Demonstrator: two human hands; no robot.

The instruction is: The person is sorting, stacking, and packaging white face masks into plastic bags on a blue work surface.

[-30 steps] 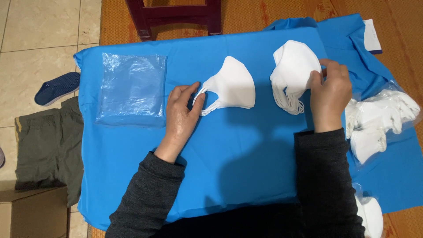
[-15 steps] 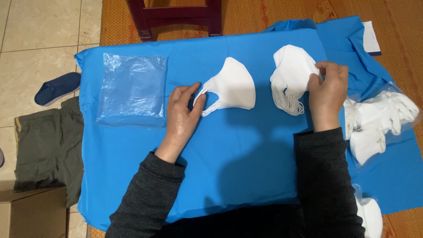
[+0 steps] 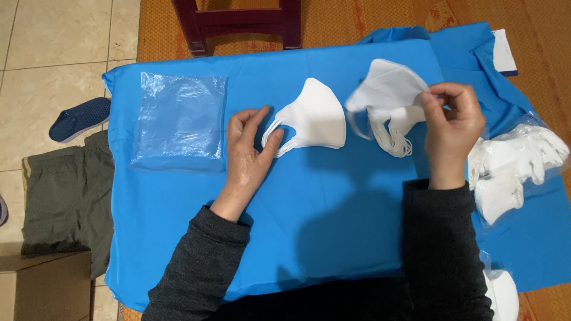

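A folded white face mask (image 3: 315,116) lies in the middle of the blue cloth (image 3: 321,220). My left hand (image 3: 250,151) rests flat on the cloth, its fingertips on that mask's ear loops. Lifted a little off the cloth, my right hand (image 3: 453,128) pinches the edge of a stack of white masks (image 3: 386,95), whose loops dangle below. A pile of clear plastic bags (image 3: 179,122) lies flat at the left of the cloth.
A heap of white masks on clear plastic (image 3: 514,166) lies to the right. A dark wooden stool (image 3: 238,24) stands behind the cloth. On the tiled floor at left are a blue shoe (image 3: 78,117), olive cloth (image 3: 65,196) and a cardboard box (image 3: 44,285).
My right hand has lifted the stack of masks and drawn it slightly left, toward the single mask. My left hand has stayed on the single mask's loops.
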